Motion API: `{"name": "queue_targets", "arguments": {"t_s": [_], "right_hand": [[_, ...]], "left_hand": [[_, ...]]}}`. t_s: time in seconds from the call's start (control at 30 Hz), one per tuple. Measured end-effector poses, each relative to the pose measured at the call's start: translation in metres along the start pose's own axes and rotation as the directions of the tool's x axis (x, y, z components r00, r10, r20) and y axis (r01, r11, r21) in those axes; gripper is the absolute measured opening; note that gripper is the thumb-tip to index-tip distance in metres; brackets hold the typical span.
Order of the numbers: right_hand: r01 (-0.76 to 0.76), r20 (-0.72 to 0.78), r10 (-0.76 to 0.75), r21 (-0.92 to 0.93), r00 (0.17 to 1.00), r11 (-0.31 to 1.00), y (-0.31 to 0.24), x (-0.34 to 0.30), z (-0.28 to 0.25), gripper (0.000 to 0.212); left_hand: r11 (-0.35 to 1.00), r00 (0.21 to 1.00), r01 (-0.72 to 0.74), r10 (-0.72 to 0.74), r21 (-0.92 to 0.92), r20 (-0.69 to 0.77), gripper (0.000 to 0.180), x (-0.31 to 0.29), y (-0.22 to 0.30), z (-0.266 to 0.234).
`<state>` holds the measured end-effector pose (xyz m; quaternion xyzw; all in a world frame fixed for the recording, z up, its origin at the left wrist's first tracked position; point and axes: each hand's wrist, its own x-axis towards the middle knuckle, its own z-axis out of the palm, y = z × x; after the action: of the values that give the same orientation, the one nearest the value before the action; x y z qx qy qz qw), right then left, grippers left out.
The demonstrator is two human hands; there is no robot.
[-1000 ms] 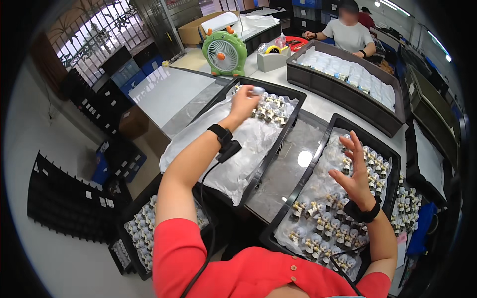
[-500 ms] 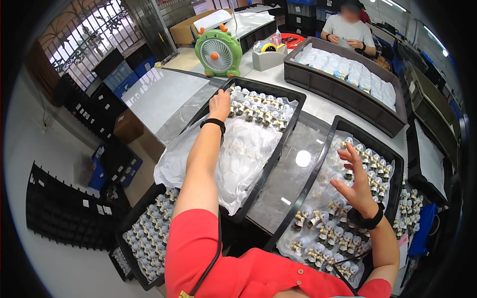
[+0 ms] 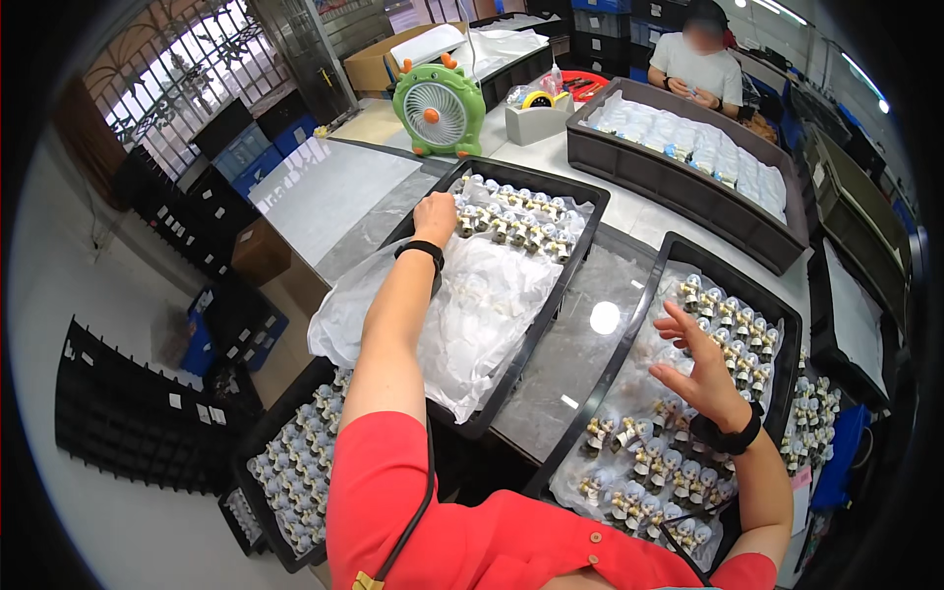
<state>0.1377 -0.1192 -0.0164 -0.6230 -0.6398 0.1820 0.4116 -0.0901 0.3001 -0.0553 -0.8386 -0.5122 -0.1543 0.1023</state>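
My left hand (image 3: 436, 216) is closed at the far left corner of a black tray (image 3: 536, 344), beside rows of small figurines (image 3: 521, 228) with pale grey-blue heads. Its fingertips are turned away, and whatever they pinch is hidden. White tissue paper (image 3: 482, 315) covers the near part of that tray. Over a second black tray (image 3: 629, 339) on the right, my right hand (image 3: 706, 369) hovers with fingers spread and nothing in it. More of the same figurines (image 3: 678, 472) lie in this tray in rows on white lining.
A green animal-shaped fan (image 3: 438, 108) and a tape dispenser (image 3: 538, 118) stand behind the trays. A large grey-brown bin (image 3: 678, 177) holds white-wrapped pieces. Another figurine tray (image 3: 295, 472) sits lower left. Across the table, a person (image 3: 698, 69) handles something small.
The whole view has shifted slightly. My left hand stays at the same corner of its tray, a little lower; my right hand has sunk slightly, its fingers still spread.
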Motion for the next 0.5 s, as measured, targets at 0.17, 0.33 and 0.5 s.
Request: {"name": "queue_targets", "arguments": {"t_s": [0.17,0.33,0.5], "right_hand": [[0.008,0.065,-0.006,-0.028,0.998,1.000,-0.003,0.002,0.000,0.073],[0.000,0.087,0.002,-0.028,0.996,1.000,-0.002,0.001,0.000,0.068],[-0.021,0.115,0.026,-0.042,0.993,0.999,-0.001,0.001,0.001,0.065]], "left_hand": [[0.996,0.995,-0.044,0.036,-0.083,-0.097,0.015,0.002,-0.005,0.014],[0.995,0.989,-0.018,0.003,-0.103,-0.150,0.019,-0.007,-0.002,0.002],[0.979,0.989,0.081,-0.056,-0.188,0.136,0.030,-0.017,0.011,-0.010]]}}
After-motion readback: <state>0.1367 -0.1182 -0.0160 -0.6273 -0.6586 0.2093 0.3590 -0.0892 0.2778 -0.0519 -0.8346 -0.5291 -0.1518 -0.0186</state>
